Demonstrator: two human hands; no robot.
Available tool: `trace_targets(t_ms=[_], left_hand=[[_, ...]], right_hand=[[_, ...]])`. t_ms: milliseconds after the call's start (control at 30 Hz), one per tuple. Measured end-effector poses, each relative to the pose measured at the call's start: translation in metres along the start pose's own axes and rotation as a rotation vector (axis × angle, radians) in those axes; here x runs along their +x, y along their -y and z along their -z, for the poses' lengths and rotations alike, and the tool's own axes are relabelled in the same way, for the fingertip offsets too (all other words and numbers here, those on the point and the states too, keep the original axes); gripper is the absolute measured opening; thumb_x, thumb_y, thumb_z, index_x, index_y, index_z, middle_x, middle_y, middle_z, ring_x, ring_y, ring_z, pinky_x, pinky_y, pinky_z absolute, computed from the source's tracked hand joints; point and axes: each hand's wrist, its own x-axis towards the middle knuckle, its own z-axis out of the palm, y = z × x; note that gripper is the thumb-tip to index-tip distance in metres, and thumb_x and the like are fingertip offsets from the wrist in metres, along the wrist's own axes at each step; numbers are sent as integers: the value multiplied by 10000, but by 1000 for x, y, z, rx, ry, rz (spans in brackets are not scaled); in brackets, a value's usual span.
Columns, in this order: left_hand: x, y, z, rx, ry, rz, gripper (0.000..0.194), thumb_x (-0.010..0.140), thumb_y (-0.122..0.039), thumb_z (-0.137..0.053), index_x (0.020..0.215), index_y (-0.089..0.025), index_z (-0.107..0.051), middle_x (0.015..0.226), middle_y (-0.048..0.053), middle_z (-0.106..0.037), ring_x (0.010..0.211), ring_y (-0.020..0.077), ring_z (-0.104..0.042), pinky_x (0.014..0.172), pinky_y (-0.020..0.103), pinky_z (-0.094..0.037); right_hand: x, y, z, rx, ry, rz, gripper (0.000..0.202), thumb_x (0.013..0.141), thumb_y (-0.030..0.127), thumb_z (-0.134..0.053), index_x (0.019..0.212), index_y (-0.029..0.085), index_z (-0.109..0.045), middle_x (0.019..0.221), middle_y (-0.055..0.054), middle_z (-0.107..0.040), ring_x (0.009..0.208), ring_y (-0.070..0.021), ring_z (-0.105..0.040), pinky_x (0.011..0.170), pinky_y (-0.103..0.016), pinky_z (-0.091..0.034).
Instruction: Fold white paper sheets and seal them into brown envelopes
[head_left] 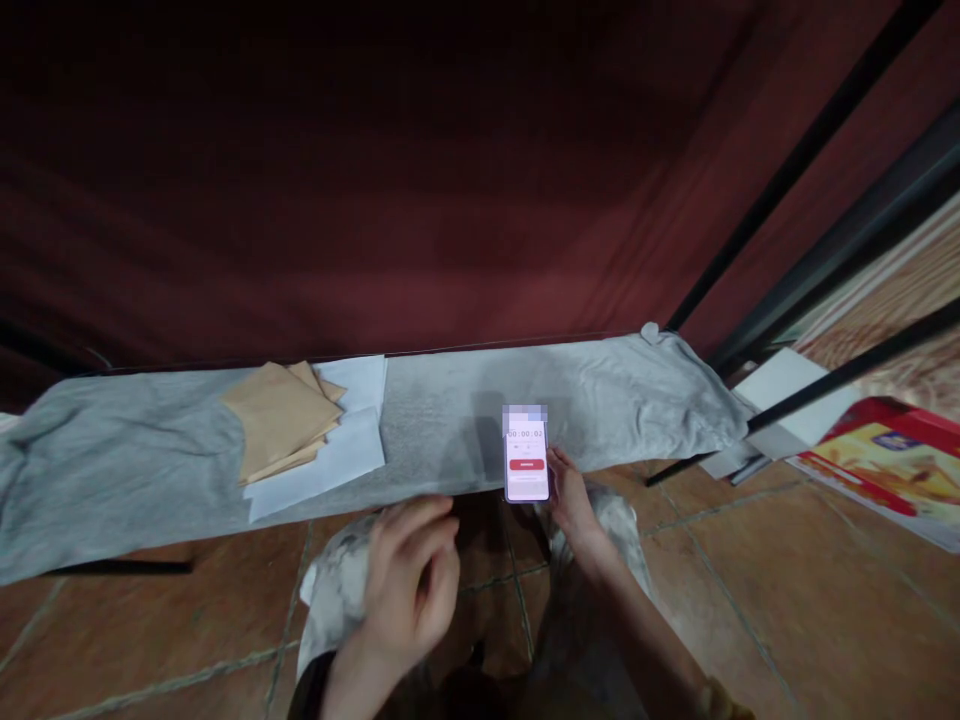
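My right hand (568,493) grips a smartphone (527,480) by its right edge. The phone is upright toward me, over the front edge of the grey cloth. Its lit screen shows a timer at 00:00:02 and a red button; the top strip is blurred out. My left hand (412,570), slightly smeared by motion, hovers above my left knee with loosely bent fingers. A gap shows between its thumb and fingers, and I see nothing in it. To its upper left, a fanned pile of brown paper envelopes (281,415) overlaps white paper sheets (360,440).
Grey cloth (435,410) covers a long narrow surface against a dark red panel (450,250). Black metal bars (787,170) slant across the right side. Beyond them, a red and yellow box (892,460) and white boxes (799,395) are near the tiled floor (720,610).
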Motion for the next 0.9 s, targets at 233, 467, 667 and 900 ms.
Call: trace_targets(t_ms=[233, 467, 667, 900], left_hand=[[98, 17, -94, -282, 215, 345, 451, 855, -639, -612, 979, -221, -728, 996, 88, -746, 978, 271, -695, 911, 410, -550], [112, 33, -144, -649, 372, 585, 749, 840, -782, -593, 1300, -193, -633, 1256, 151, -707, 1110, 289, -692, 842, 381, -578], [137, 42, -153, -749, 382, 635, 713, 817, -724, -679, 1280, -182, -650, 1230, 166, -729, 1100, 296, -708, 851, 382, -571], [185, 51, -111, -506, 182, 410, 523, 783, -649, -695, 1061, -208, -738, 1066, 110, -768, 1016, 277, -719, 847, 377, -569]], right_hand=[[34, 9, 4, -68, -11, 29, 224, 729, 390, -813, 881, 259, -716, 883, -11, -807, 834, -246, -751, 703, -357, -620], [54, 2, -7, -85, 15, 33, 242, 719, 382, -824, 891, 241, -728, 854, -20, -803, 896, -284, -770, 738, -382, -628], [67, -4, -7, -101, 14, 4, 264, 722, 398, -826, 907, 228, -745, 900, -46, -814, 908, -302, -776, 737, -388, -632], [116, 19, 8, -222, -38, 9, 268, 699, 364, -820, 916, 221, -755, 869, -32, -812, 817, -274, -770, 693, -368, -619]])
